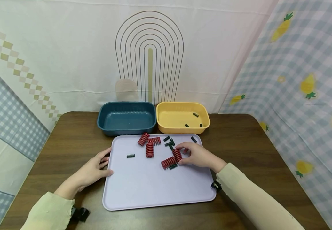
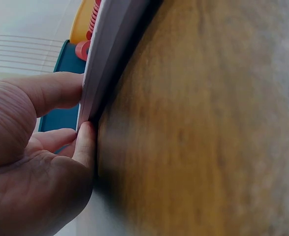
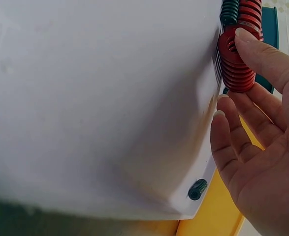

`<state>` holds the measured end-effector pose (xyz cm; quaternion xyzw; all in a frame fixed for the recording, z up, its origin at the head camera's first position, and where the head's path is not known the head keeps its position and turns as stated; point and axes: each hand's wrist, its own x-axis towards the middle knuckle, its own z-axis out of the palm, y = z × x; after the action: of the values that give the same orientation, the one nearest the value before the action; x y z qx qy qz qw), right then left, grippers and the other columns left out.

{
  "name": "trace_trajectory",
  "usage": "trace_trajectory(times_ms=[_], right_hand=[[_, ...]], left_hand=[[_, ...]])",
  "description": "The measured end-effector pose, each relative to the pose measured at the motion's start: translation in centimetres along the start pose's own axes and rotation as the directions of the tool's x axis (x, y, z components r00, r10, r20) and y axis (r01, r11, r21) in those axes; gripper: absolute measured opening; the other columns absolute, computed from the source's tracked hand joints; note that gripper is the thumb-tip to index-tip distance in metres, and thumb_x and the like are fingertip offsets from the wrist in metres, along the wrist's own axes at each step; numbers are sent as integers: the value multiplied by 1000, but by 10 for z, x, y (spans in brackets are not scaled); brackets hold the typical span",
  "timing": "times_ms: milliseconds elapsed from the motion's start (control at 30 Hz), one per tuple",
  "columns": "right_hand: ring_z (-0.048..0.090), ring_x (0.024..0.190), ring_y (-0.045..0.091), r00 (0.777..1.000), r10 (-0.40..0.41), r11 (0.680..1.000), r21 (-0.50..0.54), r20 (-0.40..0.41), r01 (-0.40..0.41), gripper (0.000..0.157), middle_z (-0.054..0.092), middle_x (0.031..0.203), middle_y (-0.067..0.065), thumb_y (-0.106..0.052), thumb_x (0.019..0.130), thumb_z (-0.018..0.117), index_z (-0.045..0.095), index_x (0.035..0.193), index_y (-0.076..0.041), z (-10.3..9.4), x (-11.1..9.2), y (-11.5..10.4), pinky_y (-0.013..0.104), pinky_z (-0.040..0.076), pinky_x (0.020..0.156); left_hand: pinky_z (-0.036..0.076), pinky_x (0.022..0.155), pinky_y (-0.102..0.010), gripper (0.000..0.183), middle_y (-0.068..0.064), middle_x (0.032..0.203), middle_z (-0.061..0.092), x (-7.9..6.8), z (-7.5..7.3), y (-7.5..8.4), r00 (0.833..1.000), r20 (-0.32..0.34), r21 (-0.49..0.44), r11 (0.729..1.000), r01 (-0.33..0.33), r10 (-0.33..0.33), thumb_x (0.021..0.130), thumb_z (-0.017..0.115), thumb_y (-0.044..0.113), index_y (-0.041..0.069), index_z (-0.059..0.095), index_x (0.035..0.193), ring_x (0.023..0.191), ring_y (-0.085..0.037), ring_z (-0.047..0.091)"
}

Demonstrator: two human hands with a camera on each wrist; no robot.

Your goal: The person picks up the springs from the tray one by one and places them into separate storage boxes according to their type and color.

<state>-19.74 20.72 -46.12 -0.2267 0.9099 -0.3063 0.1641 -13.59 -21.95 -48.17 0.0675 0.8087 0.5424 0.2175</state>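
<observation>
Left hand [image 1: 92, 169], fingers loosely extended, touches the rim of the tray [image 1: 154, 191] at nine o'clock, while the right hand [image 1: 196, 155] pinches a red spring [image 1: 177, 156] between one and two o'clock on the tray. A straight lift, thumb and fingers firm on the coils, should spare the second red spring [image 1: 168, 163] just beside it at its eight o'clock and the green spring [image 1: 170, 147] near its eleven. Blue bin [image 1: 122, 132] and yellow bin [image 1: 180, 130] raise rims at the tray's eleven and one, calling for height in any crossing; open room runs across the tray from five to eight
</observation>
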Motion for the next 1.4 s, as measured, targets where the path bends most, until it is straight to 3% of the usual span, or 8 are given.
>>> trace_trajectory(times_ms=[533,867,1167,1400], right_hand=[[56,99,18,1000,1,999,40,-28,0,52,58,109,-3,-28,79,82,59,125,-17,-3,-2,1,33,50,79],[57,92,18,994,18,992,129,-107,-4,49,61,101,-2,-42,77,81,61,117,-21,-10,7,-8,35,50,76],[59,89,16,954,142,961,267,-264,-69,54,64,96,0,-53,74,79,60,111,-18,-8,25,-38,34,52,74],[58,91,17,932,193,933,352,-306,-77,57,61,100,2,-55,76,77,57,114,-18,-1,48,-61,32,53,74]], left_hand=[[40,102,-42,94,-27,151,21,0,0,-3,1000,-3,-2,1000,8,-8,86,73,8,12,12,156,138,-42,27],[39,103,-44,94,-26,151,21,0,-3,-3,1000,-7,-4,1000,7,-8,86,74,9,12,12,156,139,-41,27],[40,102,-43,94,-27,151,21,0,-4,-2,1000,-4,14,1000,-16,16,86,73,10,11,11,156,138,-42,28],[41,102,-43,94,-27,151,22,0,-1,0,1000,-2,0,1000,-13,13,86,73,9,12,11,156,138,-42,28]])
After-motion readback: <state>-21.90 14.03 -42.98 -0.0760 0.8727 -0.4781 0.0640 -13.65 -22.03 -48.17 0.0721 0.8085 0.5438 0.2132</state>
